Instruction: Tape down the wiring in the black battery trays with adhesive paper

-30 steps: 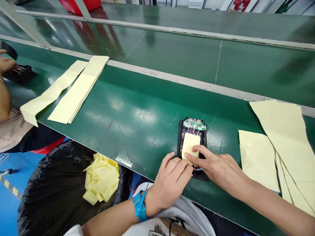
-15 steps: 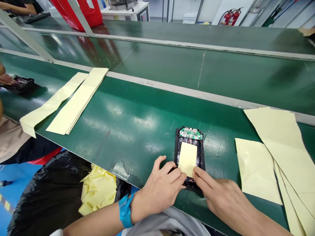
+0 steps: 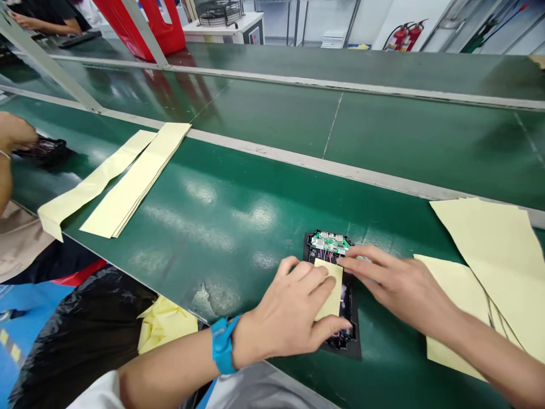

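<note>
A black open casing (image 3: 351, 309) with a green circuit board (image 3: 328, 242) at its far end lies on the green belt (image 3: 238, 199) near the front edge. A pale yellow paper patch (image 3: 334, 289) lies inside it. My left hand (image 3: 289, 309), blue strap on the wrist, rests flat over the patch and the casing's left side, fingers stretched out, thumb at the near end. My right hand (image 3: 395, 284) reaches in from the right, fingers extended, tips touching the casing's far right part beside the circuit board.
Yellow sheets (image 3: 489, 255) lie to the right, long yellow strips (image 3: 128, 182) to the left. Below the front edge, a black bin bag (image 3: 76, 341) holds yellow scraps (image 3: 162, 326). At far left another person's hand (image 3: 15, 133) is at a black casing (image 3: 45, 149).
My left hand slid forward onto the yellow patch and now covers much of it. My right hand moved from the casing's near end up to its far right side.
</note>
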The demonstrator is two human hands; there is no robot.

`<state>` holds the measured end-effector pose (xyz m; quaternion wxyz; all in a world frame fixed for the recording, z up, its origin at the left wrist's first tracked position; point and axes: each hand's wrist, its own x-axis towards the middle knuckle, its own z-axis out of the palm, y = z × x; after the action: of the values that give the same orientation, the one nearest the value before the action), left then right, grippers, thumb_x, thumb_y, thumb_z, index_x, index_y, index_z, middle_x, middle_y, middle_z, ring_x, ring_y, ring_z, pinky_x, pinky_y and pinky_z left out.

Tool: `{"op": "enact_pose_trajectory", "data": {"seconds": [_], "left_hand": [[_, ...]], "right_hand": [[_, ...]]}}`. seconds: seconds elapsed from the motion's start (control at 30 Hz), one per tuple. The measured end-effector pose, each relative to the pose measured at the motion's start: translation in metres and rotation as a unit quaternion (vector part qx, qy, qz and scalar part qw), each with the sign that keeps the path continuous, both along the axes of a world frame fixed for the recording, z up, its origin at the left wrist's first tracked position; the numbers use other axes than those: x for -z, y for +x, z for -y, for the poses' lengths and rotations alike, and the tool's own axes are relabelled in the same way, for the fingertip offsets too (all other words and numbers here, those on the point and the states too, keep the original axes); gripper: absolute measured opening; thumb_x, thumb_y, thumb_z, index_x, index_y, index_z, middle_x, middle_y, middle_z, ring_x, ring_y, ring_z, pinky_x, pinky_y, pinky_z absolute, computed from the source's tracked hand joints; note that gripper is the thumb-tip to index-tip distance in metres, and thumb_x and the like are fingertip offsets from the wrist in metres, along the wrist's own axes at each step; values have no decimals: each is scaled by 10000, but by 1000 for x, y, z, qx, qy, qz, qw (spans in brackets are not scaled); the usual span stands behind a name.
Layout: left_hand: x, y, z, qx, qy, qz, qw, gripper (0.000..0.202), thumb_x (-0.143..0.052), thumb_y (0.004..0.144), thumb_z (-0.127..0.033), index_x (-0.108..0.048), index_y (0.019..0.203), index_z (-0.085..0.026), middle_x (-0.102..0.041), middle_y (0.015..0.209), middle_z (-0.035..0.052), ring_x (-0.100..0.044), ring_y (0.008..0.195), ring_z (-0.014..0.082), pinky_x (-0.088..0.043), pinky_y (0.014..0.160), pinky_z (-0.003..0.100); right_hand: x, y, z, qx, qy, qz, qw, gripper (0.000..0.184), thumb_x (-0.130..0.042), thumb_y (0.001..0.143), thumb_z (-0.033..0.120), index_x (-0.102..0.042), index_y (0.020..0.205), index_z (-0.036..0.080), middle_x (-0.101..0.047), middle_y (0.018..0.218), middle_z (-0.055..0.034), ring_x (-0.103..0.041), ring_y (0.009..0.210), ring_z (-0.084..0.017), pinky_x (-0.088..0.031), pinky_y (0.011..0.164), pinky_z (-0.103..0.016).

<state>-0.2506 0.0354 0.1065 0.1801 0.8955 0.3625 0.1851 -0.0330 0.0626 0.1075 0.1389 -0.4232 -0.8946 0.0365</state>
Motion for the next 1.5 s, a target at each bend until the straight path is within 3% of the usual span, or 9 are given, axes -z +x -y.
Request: {"op": "enact_pose_trajectory", "data": {"seconds": [0.07, 0.17, 0.4, 0.67, 0.9, 1.03, 1.17, 1.4, 1.5], "left_hand": [[5, 10, 0, 25, 22, -1, 999, 638, -406, 821, -627, -520, 1143, -87, -580, 1072, 93, -483, 985, 214, -335, 908, 382], [16, 17, 5, 34, 25, 4, 999, 835, -380, 755, -732, -478, 1206, -36, -558, 1155, 123, -451, 1089, 243, -317, 995, 364], [28, 13, 10, 45, 36, -2, 998, 859, -372, 765, -722, -439, 1258, -21, -494, 1278, 138, -393, 1205, 261, -236, 1100, 357], [29, 12, 10, 51, 48, -2, 998, 815, -352, 791, -700, -457, 1248, -33, -512, 1268, 116, -408, 1189, 253, -239, 1099, 363], [28, 11, 10, 46, 25, -13, 999, 827, -334, 788, -711, -448, 1253, -37, -479, 1289, 144, -383, 1224, 257, -207, 1114, 355], [28, 12, 9, 44, 17, -7, 999, 818, -344, 774, -722, -476, 1217, -47, -487, 1268, 145, -392, 1215, 263, -211, 1109, 353], [27, 11, 9, 31, 17, -18, 999, 838, -331, 754, -749, -458, 1232, -72, -398, 1355, 174, -309, 1295, 289, -205, 1109, 366], [26, 11, 10, 39, 25, -40, 998, 809, -323, 766, -737, -453, 1216, -77, -364, 1367, 217, -286, 1314, 315, -182, 1116, 381], [26, 11, 10, 38, 32, -47, 998, 796, -319, 773, -728, -456, 1208, -76, -359, 1369, 221, -275, 1321, 319, -175, 1117, 378]], "right_hand": [[-6, 2, -20, -62, 6, 77, 995, 423, -339, 811, 40, -626, 1029, 262, -623, 993, -6, -478, 438, -76, -252, 385, -273], [-12, -2, -45, -161, -12, 143, 977, 417, -350, 800, 27, -620, 1016, 259, -607, 895, -2, -441, 434, -82, -171, 403, -288], [-16, -10, -66, -267, -40, 187, 945, 341, -330, 864, 21, -608, 850, 218, -584, 740, 3, -465, 510, -128, -196, 471, -317], [-16, -7, -68, -286, -46, 174, 941, 306, -340, 871, 35, -589, 837, 210, -568, 715, 10, -449, 498, -132, -172, 457, -320], [-7, -7, -61, -240, -57, 157, 956, 273, -329, 905, 71, -535, 777, 196, -538, 720, 8, -441, 490, -125, -150, 448, -302], [-5, -5, -61, -231, -51, 127, 963, 290, -284, 948, 118, -557, 909, 211, -557, 775, 10, -447, 500, -115, -162, 453, -291], [-2, -3, -60, -234, -27, 118, 965, 268, -294, 966, 158, -555, 948, 215, -550, 767, 17, -446, 514, -117, -194, 460, -290], [1, 3, -58, -322, 96, 147, 930, 288, -296, 921, 59, -570, 961, 139, -586, 810, -33, -420, 507, -130, -257, 475, -305], [-1, 7, -57, -327, 95, 176, 924, 313, -303, 892, 48, -587, 989, 135, -617, 921, -65, -441, 492, -129, -268, 453, -312]]}}
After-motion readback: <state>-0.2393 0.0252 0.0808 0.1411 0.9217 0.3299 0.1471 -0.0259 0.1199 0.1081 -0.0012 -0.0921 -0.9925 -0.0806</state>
